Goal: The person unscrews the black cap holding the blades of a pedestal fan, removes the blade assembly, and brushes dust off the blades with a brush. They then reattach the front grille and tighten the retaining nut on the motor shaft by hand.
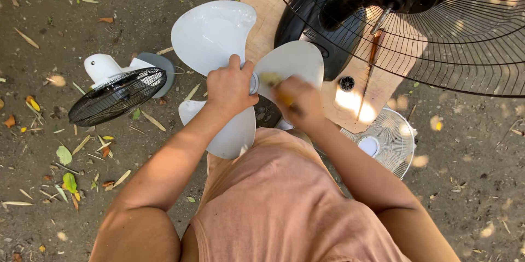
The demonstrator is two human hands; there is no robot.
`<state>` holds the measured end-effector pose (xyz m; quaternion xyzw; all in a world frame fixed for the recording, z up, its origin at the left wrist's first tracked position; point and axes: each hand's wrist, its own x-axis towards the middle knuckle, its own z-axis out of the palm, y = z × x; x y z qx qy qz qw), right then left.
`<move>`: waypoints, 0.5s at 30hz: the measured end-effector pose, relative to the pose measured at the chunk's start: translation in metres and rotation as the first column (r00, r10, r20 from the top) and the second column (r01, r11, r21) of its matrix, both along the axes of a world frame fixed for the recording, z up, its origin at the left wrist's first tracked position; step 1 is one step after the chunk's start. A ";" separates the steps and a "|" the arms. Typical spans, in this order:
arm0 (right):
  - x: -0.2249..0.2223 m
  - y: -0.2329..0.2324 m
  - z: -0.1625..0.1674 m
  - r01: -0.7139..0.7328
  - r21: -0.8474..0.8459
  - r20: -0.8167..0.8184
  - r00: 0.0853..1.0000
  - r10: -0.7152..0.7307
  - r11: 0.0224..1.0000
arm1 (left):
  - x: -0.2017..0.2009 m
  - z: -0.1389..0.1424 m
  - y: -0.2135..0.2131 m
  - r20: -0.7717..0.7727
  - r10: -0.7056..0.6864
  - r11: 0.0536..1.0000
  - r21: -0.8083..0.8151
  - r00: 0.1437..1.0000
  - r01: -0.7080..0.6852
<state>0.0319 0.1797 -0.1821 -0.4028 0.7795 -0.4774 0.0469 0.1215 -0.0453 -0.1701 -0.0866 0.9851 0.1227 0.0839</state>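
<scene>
1. No packages, signs or screens were in view.
2. No labels could be made out either (fan parts looked plain, and small marks were too blurred to tell).

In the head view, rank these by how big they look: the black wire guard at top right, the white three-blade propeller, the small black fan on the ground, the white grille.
1. black wire guard, though it is cut off by the frame and may sit nearer the camera
2. white three-blade propeller
3. small black fan
4. white grille, partly hidden by the arm
</scene>
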 end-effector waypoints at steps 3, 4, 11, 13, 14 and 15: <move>0.000 0.006 0.002 -0.012 -0.211 0.124 0.991 0.039 0.977 | -0.001 -0.001 0.001 -0.034 0.003 1.000 0.017 0.999 -0.002; -0.004 0.012 0.005 0.123 -0.112 0.114 0.987 -0.110 0.986 | -0.001 -0.001 0.001 -0.030 -0.005 1.000 0.008 1.000 0.005; 0.023 0.028 0.009 -0.038 0.250 -0.109 0.992 0.068 0.967 | 0.003 0.000 0.004 0.026 0.016 1.000 0.021 1.000 -0.017; 0.027 0.041 0.003 0.046 0.253 0.005 0.999 -0.049 0.966 | 0.003 0.000 0.002 0.000 0.019 1.000 0.014 1.000 -0.019; 0.023 0.050 0.000 0.139 0.252 0.125 0.977 -0.175 0.958 | 0.002 0.001 0.001 -0.029 0.032 0.999 0.007 0.999 -0.032; 0.021 0.058 -0.003 0.230 0.263 0.242 0.924 -0.295 0.937 | 0.002 0.001 0.000 -0.057 0.045 0.999 0.000 0.997 -0.045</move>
